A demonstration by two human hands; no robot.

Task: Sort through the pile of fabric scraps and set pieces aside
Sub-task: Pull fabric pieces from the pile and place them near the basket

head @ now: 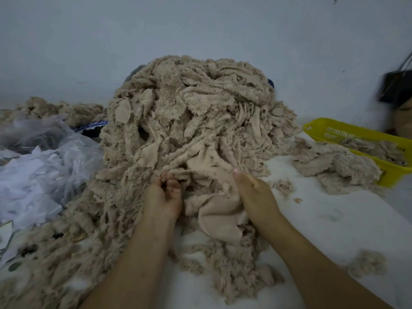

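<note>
**Head view**

1. Left arm: I see the bare forearm enter from the bottom edge, left of centre, and run up to the foot of the pile of fabric scraps (189, 112). The left hand (163, 195) sits at the pile's lower edge with the wrist straight. Its fingers (164, 175) are curled inward and touch the fuzzy scraps. I cannot tell whether any fabric is pinched between them.

2. Right arm: the forearm enters from the lower right and angles up toward the centre of the frame. The right hand (256, 195) is clenched on a smooth beige piece (219, 211). The thumb lies on top of the cloth and the other fingers are hidden beneath it. The piece hangs in folds between the two hands, and its upper part is still tangled in the pile.

3. Task material: the pile fills the centre of the frame, stands against the pale wall (200, 30) and spills toward the bottom left. A smaller heap of scraps (334, 168) lies apart at centre right, touching the yellow basket (321, 128), which also holds scraps.

4. Surroundings: the white table (334, 219) carries loose tufts at lower right. Clear plastic bags of white cuttings (33, 170) occupy the left edge. A dark bag (396, 85) hangs at upper right.
</note>
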